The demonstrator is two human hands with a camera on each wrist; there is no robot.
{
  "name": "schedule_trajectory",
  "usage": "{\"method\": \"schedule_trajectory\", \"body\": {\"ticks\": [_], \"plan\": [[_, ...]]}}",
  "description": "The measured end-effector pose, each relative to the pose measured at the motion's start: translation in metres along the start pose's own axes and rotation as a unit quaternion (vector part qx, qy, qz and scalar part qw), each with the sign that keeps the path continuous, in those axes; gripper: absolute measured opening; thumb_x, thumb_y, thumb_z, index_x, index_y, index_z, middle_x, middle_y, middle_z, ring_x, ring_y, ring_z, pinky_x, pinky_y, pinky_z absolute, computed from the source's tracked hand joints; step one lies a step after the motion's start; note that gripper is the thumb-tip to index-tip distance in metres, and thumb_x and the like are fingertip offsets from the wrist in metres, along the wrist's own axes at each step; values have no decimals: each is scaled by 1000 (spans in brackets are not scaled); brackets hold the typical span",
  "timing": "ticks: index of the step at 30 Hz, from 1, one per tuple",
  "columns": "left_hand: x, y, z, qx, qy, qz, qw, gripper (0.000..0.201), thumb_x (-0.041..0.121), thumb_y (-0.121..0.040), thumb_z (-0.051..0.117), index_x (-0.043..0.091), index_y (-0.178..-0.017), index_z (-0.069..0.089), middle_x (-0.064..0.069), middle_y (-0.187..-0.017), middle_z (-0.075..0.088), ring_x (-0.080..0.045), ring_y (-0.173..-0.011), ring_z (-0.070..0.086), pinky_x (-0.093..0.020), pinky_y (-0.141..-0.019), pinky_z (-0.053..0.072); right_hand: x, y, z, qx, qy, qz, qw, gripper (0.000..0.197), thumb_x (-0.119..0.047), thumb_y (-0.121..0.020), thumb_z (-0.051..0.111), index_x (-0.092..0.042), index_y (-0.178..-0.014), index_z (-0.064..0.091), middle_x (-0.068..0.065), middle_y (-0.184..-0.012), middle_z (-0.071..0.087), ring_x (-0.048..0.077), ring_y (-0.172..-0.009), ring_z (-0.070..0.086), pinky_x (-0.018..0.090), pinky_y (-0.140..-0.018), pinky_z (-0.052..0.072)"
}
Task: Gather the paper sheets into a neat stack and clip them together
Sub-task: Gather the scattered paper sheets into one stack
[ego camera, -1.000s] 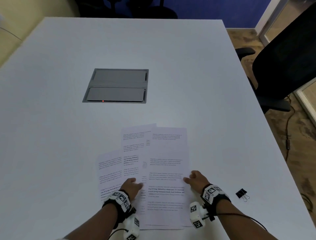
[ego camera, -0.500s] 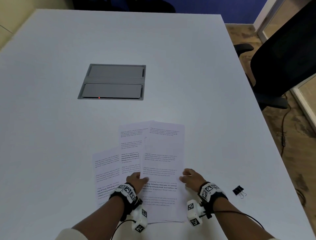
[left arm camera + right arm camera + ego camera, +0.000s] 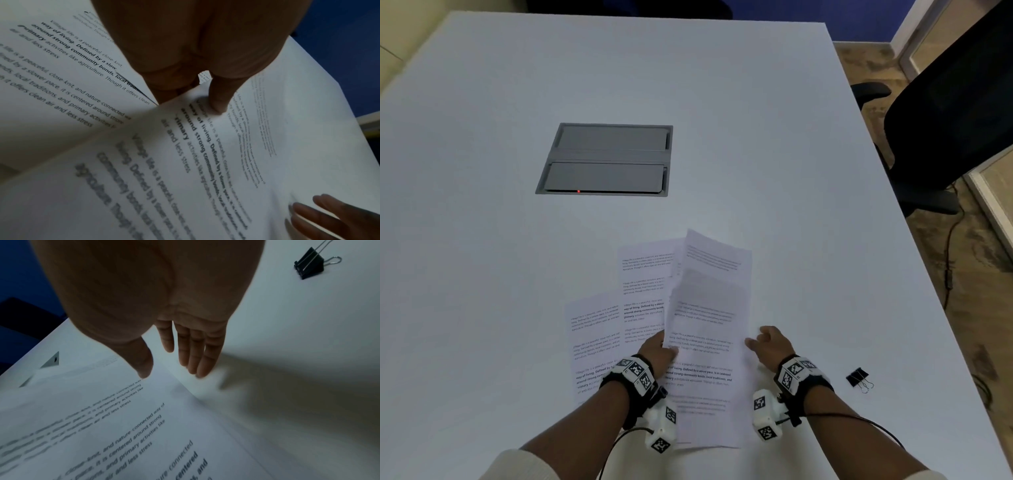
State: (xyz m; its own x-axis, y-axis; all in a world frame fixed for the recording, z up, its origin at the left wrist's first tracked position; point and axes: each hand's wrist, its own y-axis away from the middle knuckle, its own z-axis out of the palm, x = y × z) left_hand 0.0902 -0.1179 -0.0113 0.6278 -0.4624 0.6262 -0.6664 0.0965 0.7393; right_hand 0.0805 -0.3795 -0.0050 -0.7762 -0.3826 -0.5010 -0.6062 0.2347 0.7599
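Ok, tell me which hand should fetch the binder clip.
Right. The right hand is open and holds nothing, and the binder clip lies on its side; the left hand pinches the top sheet.

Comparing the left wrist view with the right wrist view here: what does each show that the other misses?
Only the left wrist view shows the left hand pinching the lifted top sheet, thumb on its face, above the fanned lower sheets. Only the right wrist view shows the binder clip lying on the table, untouched. Both show the printed top sheet and the right hand's straight fingers at its right edge.
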Motion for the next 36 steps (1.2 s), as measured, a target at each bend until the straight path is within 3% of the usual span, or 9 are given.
{"method": "schedule_trajectory", "body": {"ticks": [3,6,11,18,22,26,28,31,36], "plan": [[2,2,-4,-6,-14,-4,1000,33,12,-92,53,14,-125,58,-4,-114,67,-20,-102,62,-27,-86,47,-1,-7,-1,-12,-36,15,999,75,-39,-73,71,-13,-135,38,9,-125,59,26,-109,60,39,-94,52],[4,4,-10,-17,-21,-7,1000,33,15,-92,54,14,-125,59,-5,-116,67,-21,-103,63,-28,-88,47,-7,-7,-3,-36,-115,14,993,75,-23,-75,75,-7,-136,35,9,-110,62,24,-89,62,23,-70,54],[3,4,-17,-2,-29,-43,999,30,19,-93,54,13,-123,55,3,-119,60,-23,-114,58,-26,-95,43,-12,-1,0,-74,-149,12,986,51,-14,-73,77,-6,-118,55,14,-112,67,31,-97,68,49,-87,55],[-9,1,-26,42,57,-97,993,32,15,-84,66,12,-116,62,-10,-110,68,-28,-99,66,-40,-92,55,-22,2,13,-60,-66,-15,996,25,-10,-81,66,-8,-106,63,14,-109,68,31,-94,66,40,-76,59],[-15,1,-32,52,42,-88,994,28,16,-85,65,14,-113,66,-6,-97,70,-19,-83,67,-29,-82,55,-34,1,24,-34,-6,-14,999,6,-10,-83,63,-14,-82,58,10,-98,63,25,-82,60,25,-55,52],[-20,1,-33,35,1,-89,995,38,29,-78,67,15,-113,70,-5,-117,70,-22,-105,66,-39,-102,49,-39,-8,34,-19,79,-15,997,5,-15,-82,60,-11,-85,57,10,-96,61,28,-86,59,41,-80,56],[-18,1,-33,73,-29,-92,993,47,30,-81,66,15,-126,60,-5,-127,62,-25,-118,58,-34,-105,44,-37,-15,34,16,140,3,990,11,-21,-81,59,-11,-87,58,16,-113,58,31,-99,58,39,-91,51],[-15,-1,-38,176,-40,-103,978,65,28,-82,69,13,-139,43,-13,-139,47,-30,-127,49,-36,-105,41,-32,-21,31,78,129,65,986,45,-22,-77,63,-6,-118,50,20,-131,37,37,-111,52,40,-95,48],[-19,-8,-55,208,-52,-145,966,86,35,-76,74,13,-147,30,-17,-147,33,-34,-136,36,-41,-112,34,-35,-23,27,101,64,18,993,59,-16,-74,71,-2,-125,45,19,-132,43,33,-118,49,35,-96,42]]}}
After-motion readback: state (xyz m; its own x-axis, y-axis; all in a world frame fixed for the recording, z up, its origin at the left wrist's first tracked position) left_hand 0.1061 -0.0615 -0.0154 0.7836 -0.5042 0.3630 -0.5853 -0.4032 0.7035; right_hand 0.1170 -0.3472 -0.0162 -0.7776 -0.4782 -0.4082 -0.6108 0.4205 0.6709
